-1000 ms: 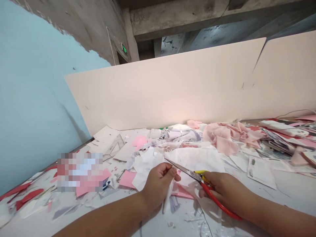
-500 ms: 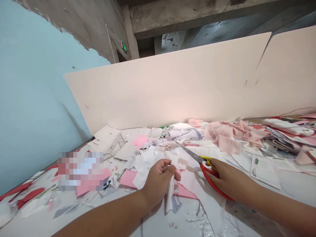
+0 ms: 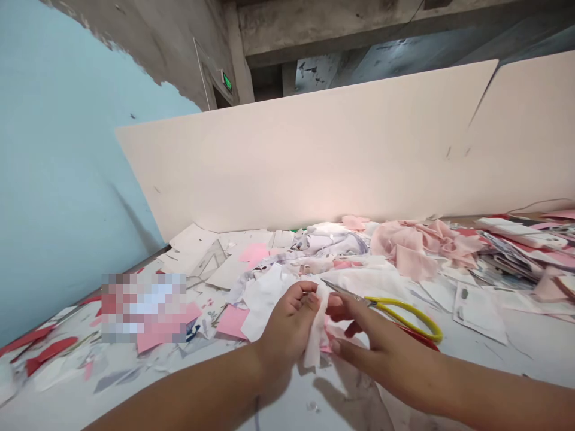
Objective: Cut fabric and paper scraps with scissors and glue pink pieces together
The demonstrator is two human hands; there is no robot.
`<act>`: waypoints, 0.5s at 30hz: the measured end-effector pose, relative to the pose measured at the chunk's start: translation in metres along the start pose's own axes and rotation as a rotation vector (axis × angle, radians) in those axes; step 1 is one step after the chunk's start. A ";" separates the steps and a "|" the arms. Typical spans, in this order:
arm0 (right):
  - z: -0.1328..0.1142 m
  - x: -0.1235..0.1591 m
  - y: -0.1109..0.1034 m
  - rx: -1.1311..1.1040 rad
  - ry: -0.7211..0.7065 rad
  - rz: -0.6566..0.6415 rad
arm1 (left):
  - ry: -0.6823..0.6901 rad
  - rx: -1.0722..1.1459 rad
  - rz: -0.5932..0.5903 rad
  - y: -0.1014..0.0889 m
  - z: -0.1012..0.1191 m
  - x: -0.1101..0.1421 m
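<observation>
The head-worn camera looked forward and down from close above the table, facing the pale board at twelve o'clock, with the blue wall at ten and the forearms reaching in from seven and five.

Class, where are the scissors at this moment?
In the head view, the scissors are right of centre, just beyond the right hand, their tip near the white strip that the left hand holds.

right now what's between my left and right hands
In the head view, a white strip, pinched by the left hand, lies between it and the right hand, with pink material showing behind.
</observation>
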State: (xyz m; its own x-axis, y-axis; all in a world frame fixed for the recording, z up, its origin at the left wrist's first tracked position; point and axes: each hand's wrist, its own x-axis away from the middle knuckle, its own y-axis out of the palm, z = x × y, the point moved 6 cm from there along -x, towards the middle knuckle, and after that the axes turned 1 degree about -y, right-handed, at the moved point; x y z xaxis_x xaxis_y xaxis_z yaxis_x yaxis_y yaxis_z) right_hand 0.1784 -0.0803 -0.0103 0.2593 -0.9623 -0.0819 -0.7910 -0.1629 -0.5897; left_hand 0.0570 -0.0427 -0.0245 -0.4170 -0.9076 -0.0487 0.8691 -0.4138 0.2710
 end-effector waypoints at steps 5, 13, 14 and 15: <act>-0.002 -0.025 0.028 -0.709 0.122 0.015 | 0.050 0.066 0.050 -0.008 0.003 -0.003; 0.020 -0.037 0.025 -0.762 0.147 0.162 | 0.038 -0.058 -0.004 -0.006 0.002 -0.003; 0.017 -0.036 0.022 -0.738 0.130 0.154 | 0.021 -0.073 -0.001 -0.006 0.001 -0.003; 0.015 -0.035 0.020 -0.700 0.123 0.143 | 0.002 -0.073 -0.003 -0.006 -0.001 -0.004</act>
State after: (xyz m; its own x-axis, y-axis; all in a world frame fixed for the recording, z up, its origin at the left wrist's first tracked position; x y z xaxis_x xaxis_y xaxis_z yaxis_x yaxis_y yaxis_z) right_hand 0.1620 -0.0464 -0.0309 0.0950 -0.9955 -0.0045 -0.9926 -0.0950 0.0760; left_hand 0.0539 -0.0371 -0.0272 -0.4194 -0.9064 -0.0510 0.8848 -0.4207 0.2004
